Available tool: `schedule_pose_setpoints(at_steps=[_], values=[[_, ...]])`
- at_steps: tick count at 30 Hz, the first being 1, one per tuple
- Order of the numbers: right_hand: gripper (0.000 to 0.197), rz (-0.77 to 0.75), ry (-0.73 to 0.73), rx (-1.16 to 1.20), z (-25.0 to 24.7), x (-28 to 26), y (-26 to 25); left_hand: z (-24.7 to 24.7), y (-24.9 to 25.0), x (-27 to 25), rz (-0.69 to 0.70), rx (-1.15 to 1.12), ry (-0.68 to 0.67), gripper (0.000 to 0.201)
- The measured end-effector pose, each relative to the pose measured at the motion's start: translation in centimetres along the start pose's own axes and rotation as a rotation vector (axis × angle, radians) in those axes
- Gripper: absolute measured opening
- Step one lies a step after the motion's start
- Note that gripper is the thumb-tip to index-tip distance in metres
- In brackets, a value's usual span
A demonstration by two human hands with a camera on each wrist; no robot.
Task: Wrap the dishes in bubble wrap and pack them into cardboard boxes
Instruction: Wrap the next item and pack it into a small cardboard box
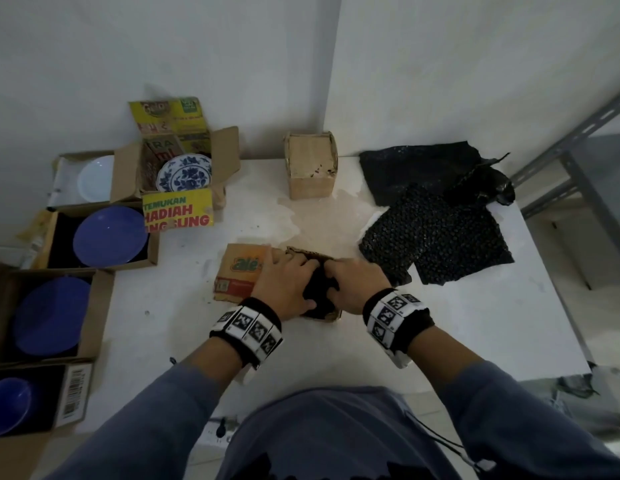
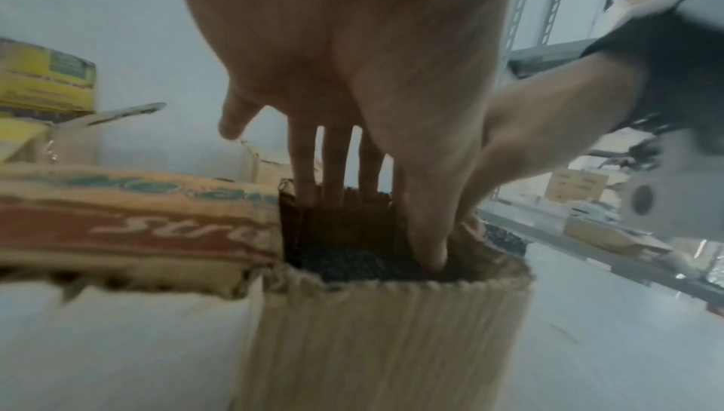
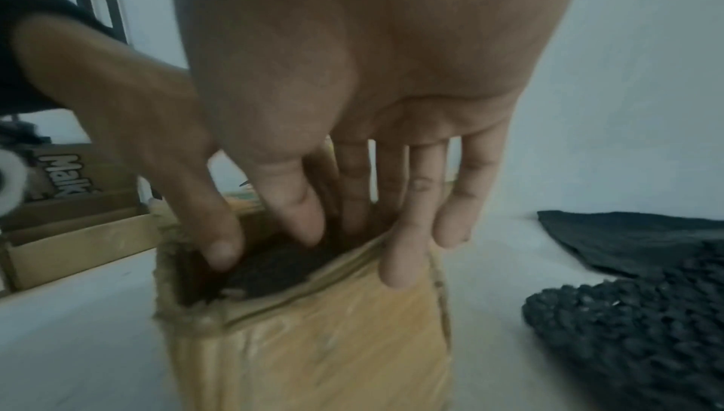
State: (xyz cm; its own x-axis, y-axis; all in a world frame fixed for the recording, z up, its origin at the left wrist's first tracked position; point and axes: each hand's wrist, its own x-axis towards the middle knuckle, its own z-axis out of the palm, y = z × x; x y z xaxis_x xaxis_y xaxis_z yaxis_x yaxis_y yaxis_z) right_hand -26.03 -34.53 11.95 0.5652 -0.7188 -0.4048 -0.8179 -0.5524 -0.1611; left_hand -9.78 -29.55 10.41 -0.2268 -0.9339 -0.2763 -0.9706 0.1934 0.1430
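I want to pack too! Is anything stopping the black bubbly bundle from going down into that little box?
Nothing visible does. The bundle already sits inside the open box, and the left hand and right hand both press it down with straight fingers. The box flap is folded out to the left, off the opening.

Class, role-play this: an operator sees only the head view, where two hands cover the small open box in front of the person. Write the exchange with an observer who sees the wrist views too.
Operator: How deep does the black bundle sit?
Observer: The bubble-wrapped bundle lies below the rim of the box, with the left hand pressing its thumb on it.
Operator: Is the right hand all inside?
Observer: No. The right hand has two fingers outside the wall.
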Motion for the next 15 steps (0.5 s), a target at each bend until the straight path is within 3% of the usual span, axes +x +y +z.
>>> schedule_pose_setpoints(at_steps=[2,5,9,12,15], values=[[0.018,-0.018,0.051,-0.005,-0.3,-0.3,0.8,0.2,0.1,-1.5,0.131,-0.151,0.059,0.049],[0.019,-0.039,0.053,-0.037,0.5,-0.3,1.2,1.2,0.7,-3.1,0.342,-0.245,-0.04,0.033],[0.021,-0.039,0.09,-0.063,1.7,-0.8,1.0,2.1,0.0,-3.5,0.311,-0.216,0.108,0.028],[0.024,-0.106,-0.003,-0.005,1.9,-1.3,1.0,2.0,-1.5,-4.2,0.276,-0.244,0.103,0.02],[0.036,-0.175,-0.127,0.221,2.1,-2.1,0.5,2.0,-3.4,-5.7,0.129,-0.263,0.097,0.026]])
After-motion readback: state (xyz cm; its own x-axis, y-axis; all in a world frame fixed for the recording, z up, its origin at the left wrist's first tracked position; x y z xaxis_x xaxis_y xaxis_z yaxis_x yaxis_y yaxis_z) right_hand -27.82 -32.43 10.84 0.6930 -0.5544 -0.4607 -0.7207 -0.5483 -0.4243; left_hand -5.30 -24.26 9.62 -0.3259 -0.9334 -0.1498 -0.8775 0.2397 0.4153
